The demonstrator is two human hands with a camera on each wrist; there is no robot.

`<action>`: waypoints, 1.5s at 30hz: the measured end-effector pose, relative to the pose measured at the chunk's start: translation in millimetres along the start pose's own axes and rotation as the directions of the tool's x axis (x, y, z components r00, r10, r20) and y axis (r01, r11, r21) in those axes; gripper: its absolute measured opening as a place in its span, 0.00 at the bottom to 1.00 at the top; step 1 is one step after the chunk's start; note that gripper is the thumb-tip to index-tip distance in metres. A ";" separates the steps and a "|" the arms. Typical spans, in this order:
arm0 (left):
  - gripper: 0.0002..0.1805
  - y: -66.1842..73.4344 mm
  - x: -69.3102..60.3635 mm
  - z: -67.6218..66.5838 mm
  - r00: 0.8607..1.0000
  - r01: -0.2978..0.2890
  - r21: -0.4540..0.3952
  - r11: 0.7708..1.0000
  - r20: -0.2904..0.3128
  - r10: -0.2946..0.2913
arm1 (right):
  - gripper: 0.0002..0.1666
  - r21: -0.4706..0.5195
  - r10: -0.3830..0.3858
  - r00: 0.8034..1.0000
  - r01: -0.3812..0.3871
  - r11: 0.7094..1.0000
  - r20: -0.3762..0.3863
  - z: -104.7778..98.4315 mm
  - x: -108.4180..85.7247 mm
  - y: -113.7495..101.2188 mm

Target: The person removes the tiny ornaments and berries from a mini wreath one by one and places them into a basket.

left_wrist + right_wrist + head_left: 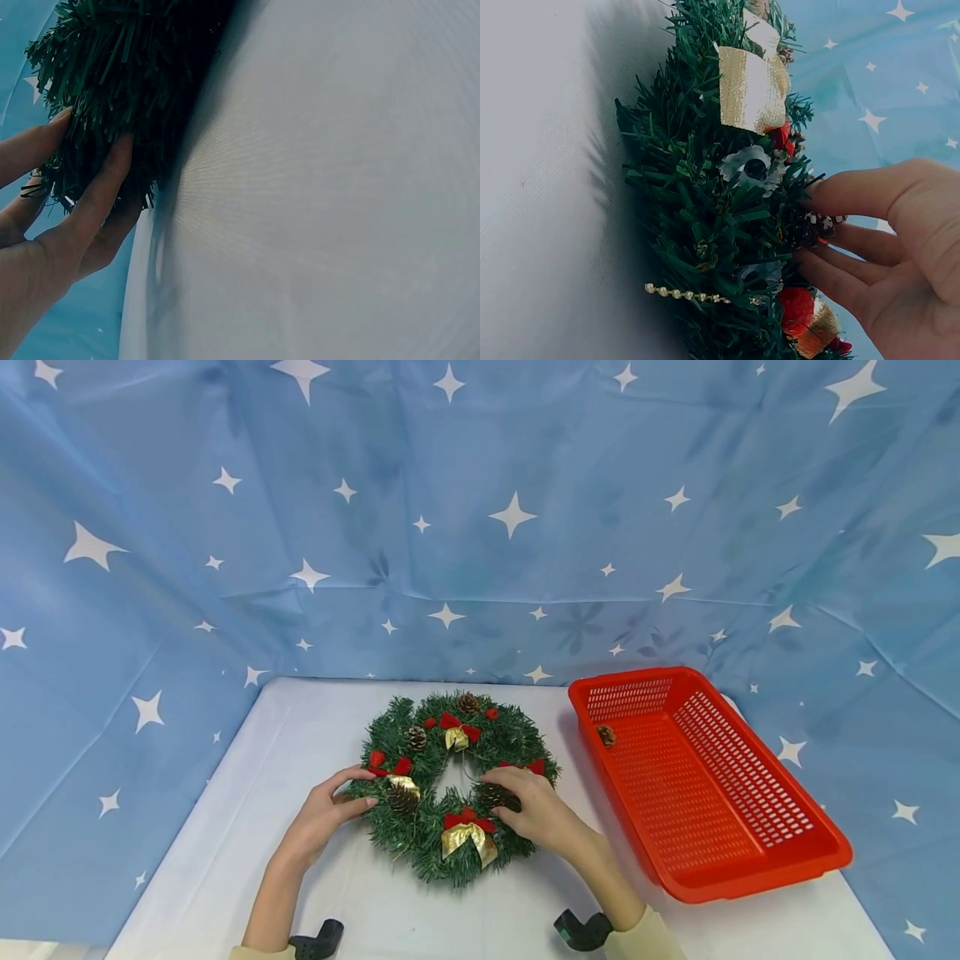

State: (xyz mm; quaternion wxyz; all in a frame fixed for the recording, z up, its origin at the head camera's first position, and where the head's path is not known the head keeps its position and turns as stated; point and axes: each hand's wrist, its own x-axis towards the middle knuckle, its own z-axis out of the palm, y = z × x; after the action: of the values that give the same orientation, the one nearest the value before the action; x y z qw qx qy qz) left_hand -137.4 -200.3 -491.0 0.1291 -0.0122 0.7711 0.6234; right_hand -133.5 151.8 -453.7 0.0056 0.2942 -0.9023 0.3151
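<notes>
A green wreath (517,731) with red and gold bows and several pinecones lies on the white table. At its left side, the left hand (318,814) touches the outer branches with spread fingers; the left wrist view shows these fingertips (124,142) against the green tinsel (142,67). The right hand (543,810) reaches over the wreath's right side, thumb and fingers around a pinecone (495,795). From the right wrist view, that pinecone (804,227) sits between the thumb and fingers of the right hand (900,247), beside a gold ribbon bow (751,90).
A red plastic basket (678,793) stands on the right of the white table (217,860), with one small pinecone (606,735) near its left wall. Behind the table hangs a blue cloth (465,560) with white stars.
</notes>
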 end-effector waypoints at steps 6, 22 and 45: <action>0.26 0.3 -0.3 0.3 1.000 -0.002 -0.003 1.000 0.004 0.002 | 0.27 -0.001 -0.009 1.000 0.009 1.000 -0.026 0.4 -1.1 0.7; 0.27 0.7 -1.3 0.5 1.000 -0.006 -0.013 1.000 0.007 0.006 | 0.25 0.019 -0.037 0.996 0.039 0.999 -0.082 -5.4 -3.0 0.6; 0.27 2.3 -1.3 0.2 1.000 0.006 0.000 1.000 -0.001 -0.006 | 0.25 -0.053 -0.088 0.982 0.080 0.995 -0.169 -37.2 -5.1 3.2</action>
State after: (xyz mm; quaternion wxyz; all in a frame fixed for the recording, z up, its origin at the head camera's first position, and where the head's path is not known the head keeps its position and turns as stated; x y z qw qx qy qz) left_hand -136.5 -199.8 -488.5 0.1307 -0.0148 0.7711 0.6230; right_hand -137.5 177.7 -426.7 0.1032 0.3037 -0.8923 0.3177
